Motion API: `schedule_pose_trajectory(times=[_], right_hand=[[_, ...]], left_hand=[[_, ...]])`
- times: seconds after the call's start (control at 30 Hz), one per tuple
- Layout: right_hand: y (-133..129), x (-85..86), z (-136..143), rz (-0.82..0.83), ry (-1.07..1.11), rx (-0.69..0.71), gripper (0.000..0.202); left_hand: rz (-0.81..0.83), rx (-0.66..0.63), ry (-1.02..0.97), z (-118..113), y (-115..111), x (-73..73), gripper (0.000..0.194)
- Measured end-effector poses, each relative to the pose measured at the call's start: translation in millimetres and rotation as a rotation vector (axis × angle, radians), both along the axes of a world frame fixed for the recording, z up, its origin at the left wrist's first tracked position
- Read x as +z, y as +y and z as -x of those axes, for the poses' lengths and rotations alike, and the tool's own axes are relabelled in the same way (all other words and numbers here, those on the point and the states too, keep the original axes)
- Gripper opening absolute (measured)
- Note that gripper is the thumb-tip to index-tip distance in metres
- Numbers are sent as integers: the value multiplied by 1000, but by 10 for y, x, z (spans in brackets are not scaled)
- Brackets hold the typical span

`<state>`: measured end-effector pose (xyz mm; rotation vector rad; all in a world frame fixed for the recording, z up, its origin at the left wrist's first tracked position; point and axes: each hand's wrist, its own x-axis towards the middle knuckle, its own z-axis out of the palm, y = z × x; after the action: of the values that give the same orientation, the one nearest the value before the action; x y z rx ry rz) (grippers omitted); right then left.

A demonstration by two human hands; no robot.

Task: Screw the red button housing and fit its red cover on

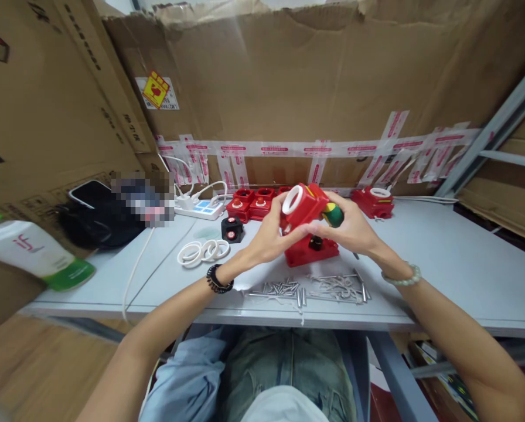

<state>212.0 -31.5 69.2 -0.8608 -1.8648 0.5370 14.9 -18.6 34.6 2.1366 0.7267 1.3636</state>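
One wide sheet of brown cardboard (289,76), patched with printed tape, stands behind a pale grey surface (442,252) that spans the view. Over the middle of this surface, two bare hands meet, raised, with the forearms reaching in from either side. The left hand (269,231) is closed on a red housing (314,202), gripping its left side with the thumb along the lower front. The right hand (354,225) is curled at the right side, around a green-and-yellow handle (334,215), perhaps a screwdriver's; whether it also grips the housing cannot be told.

The red housing lies directly between the hands, tilted, its ringed opening facing left and towards the wearer. Its long axis appears to run from that opening back and right, towards the right hand. The left hand is nearer the opening; the right is nearer the handle, whose far end is hidden.

Just below the hands, a red base (300,257) rests on the surface. Further back stand more red housings (261,203), with another (372,202) to the right. Smaller are a black block (232,230) and loose white rings (202,251), both left of the hands. Smallest are metal pins (284,288), scattered near the front edge.
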Motion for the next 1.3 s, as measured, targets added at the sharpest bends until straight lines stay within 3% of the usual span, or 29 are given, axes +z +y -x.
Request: schedule_pose_trajectory(times=[0.17,0.4,0.57,0.63,0.8,0.93,1.03,1.13,1.23,1.3], right_hand=[[-59,29,45,-15,27,56,60],[-59,25,-15,75,31,107,48],[-84,2,51,175,99,228,46],[-104,-4,79,194,116,237,45],[-163,-20,109,122,73,169,45],[-196,-18,109,-50,-16,73,51],[-186,-28,91,-356,-158,-37,68],[-162,-58,72,-671,-445,-118,65],[-140,-88,76,-782,-626,-122,59],[-117,-101,81,-781,-601,-122,59]], left_hand=[[-120,-106,56,-76,-83,-80,70],[-571,22,138,81,-16,-10,60],[-793,194,191,115,-36,26,57],[-804,224,196,101,-52,32,56],[-683,111,119,87,-57,-19,51],[-514,23,40,88,-90,-71,50],[-223,3,-39,65,-117,-46,47],[190,-16,-26,68,-89,11,54],[460,-60,42,120,-26,42,65],[484,-61,112,162,0,46,73]])
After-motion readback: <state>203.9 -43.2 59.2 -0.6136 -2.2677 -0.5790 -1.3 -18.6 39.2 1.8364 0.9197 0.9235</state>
